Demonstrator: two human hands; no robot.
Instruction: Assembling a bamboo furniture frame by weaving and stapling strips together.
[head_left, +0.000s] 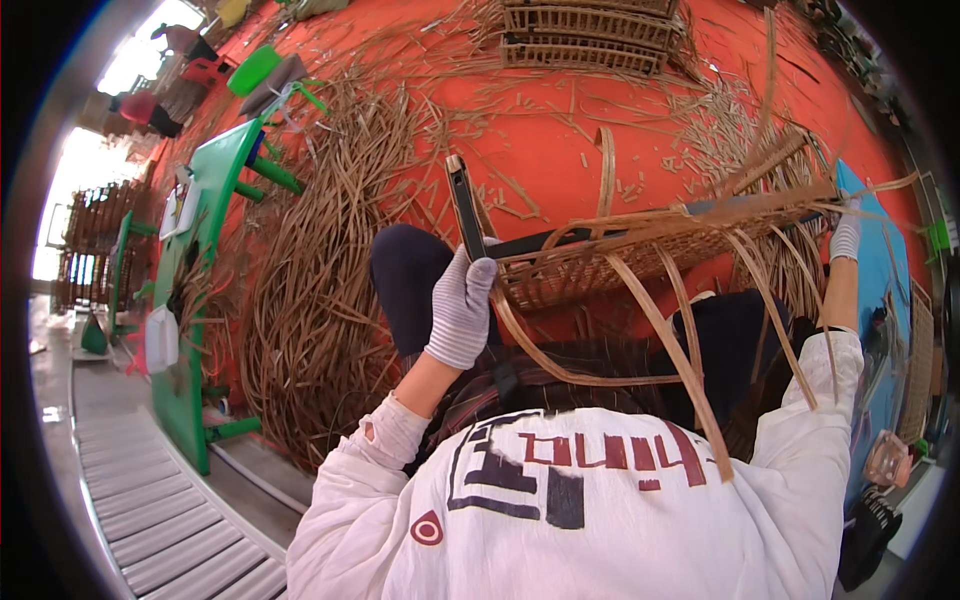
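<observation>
A long woven basket (580, 272) of brown flat strips lies tilted across my lap, with a dark frame (464, 205) along its upper edge and left end. My left hand (463, 312), in a striped grey-white glove, is closed on the frame at the basket's left corner. At the basket's far right end, my right hand (846, 236), gloved the same way, is closed on the edge; its fingers show only in part. Several loose strips (650, 318) hang from the basket's near side toward my white shirt, and others stick up above it.
A large heap of brown strips (320, 260) lies on the red floor (510, 125) to the left. Stacked woven baskets (590, 50) stand at the far side. A green table (205, 210) and a roller conveyor (160, 500) are on the left, a blue surface (880, 260) on the right.
</observation>
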